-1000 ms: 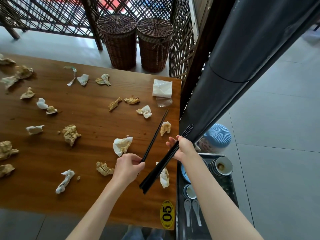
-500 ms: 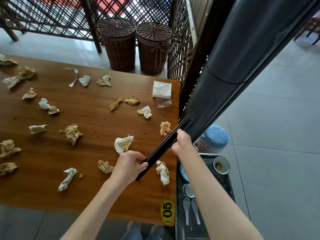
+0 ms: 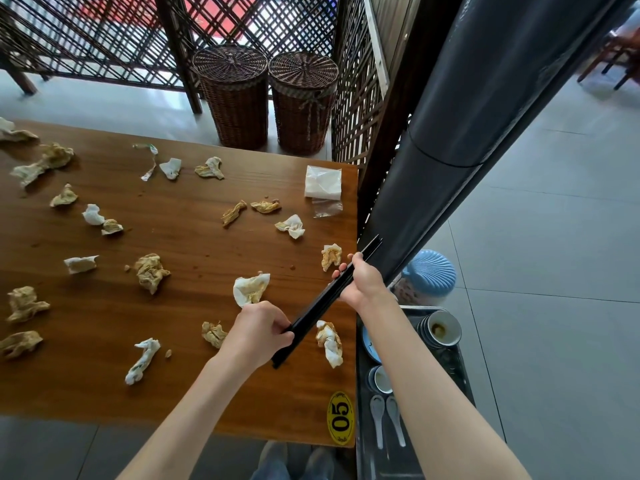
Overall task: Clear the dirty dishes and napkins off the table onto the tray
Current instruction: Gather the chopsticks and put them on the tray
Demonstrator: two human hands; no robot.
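A bundle of black chopsticks (image 3: 323,301) runs diagonally above the right end of the wooden table (image 3: 173,306). My left hand (image 3: 258,332) grips its lower end and my right hand (image 3: 363,282) grips its upper part. Several crumpled, stained napkins lie scattered over the table, one (image 3: 251,289) just beyond my left hand and another (image 3: 330,342) under the chopsticks. A dark tray (image 3: 464,382) sits right of the table below my right forearm, holding stacked bowls (image 3: 441,329), a small cup (image 3: 381,379) and two white spoons (image 3: 386,420).
A pack of clean tissues (image 3: 322,181) lies at the table's far right corner. A yellow "05" sticker (image 3: 340,419) marks the near corner. Two wicker baskets (image 3: 265,98) stand behind the table. A dark pillar (image 3: 467,116) and a blue-lidded jar (image 3: 429,275) stand right.
One second ago my left hand held a separate chopstick apart from the bundle in my right. The chopsticks have come together into one bundle held by both hands.
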